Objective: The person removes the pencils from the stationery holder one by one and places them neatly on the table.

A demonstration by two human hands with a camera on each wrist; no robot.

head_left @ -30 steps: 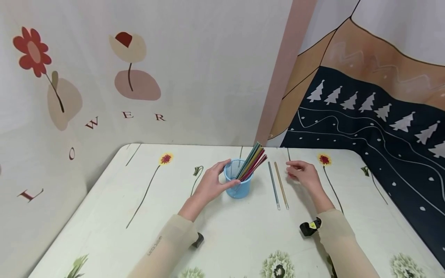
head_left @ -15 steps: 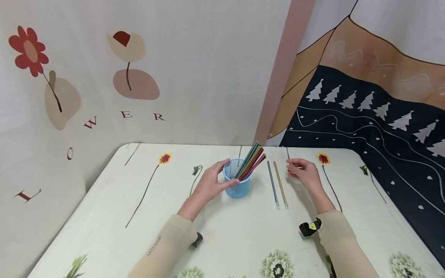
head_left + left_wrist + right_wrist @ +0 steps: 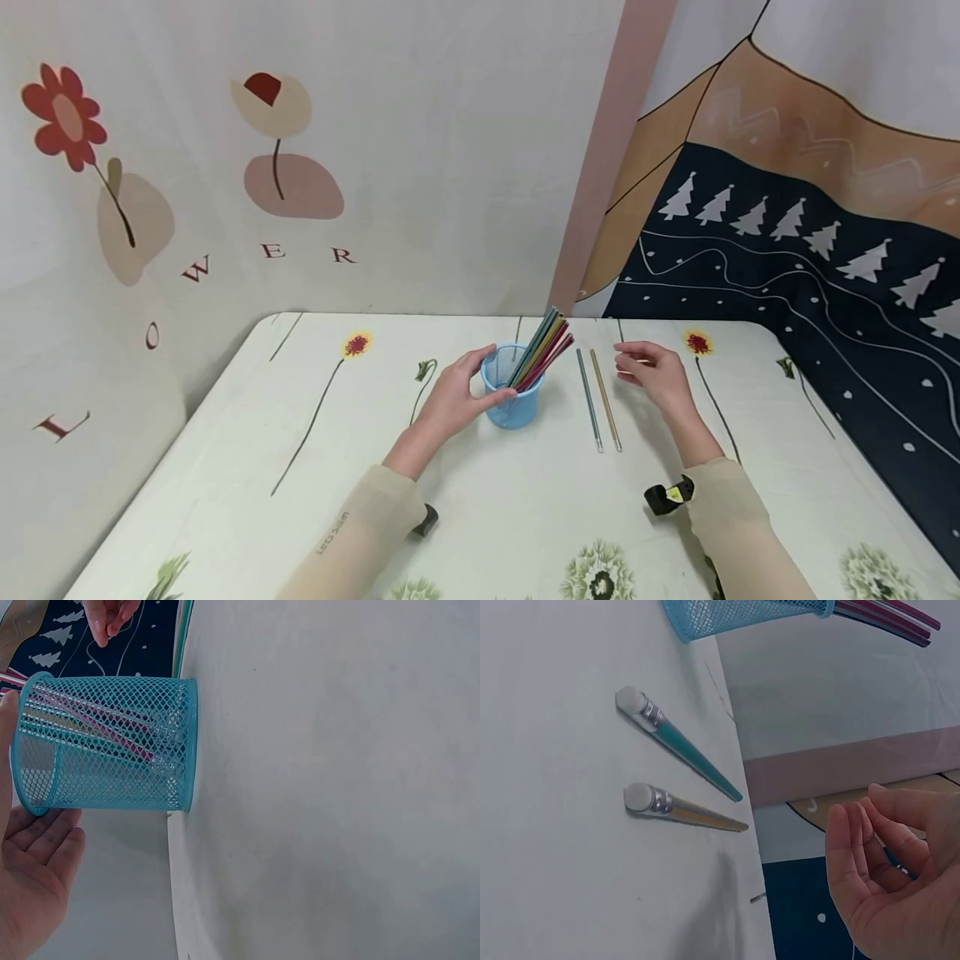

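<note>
A blue mesh pencil cup (image 3: 521,412) stands upright on the table, with several pencils (image 3: 542,350) in teal, yellow and red leaning to its right side. My left hand (image 3: 452,397) holds the cup near the rim, thumb on the near side and fingers on the far side. To the cup's right, a teal pencil (image 3: 589,400) and a yellow pencil (image 3: 606,400) lie side by side, their white eraser ends toward me. Just right of them my right hand (image 3: 658,377) hovers with loosely bent fingers, holding nothing. In the right wrist view both erasers (image 3: 632,699) show up close.
A white cloth with printed flowers covers the table (image 3: 517,508). A pale printed curtain (image 3: 442,167) rises behind the far edge, and a dark one with white trees (image 3: 750,258) hangs at the right. Black wrist cameras (image 3: 667,497) sit at both cuffs.
</note>
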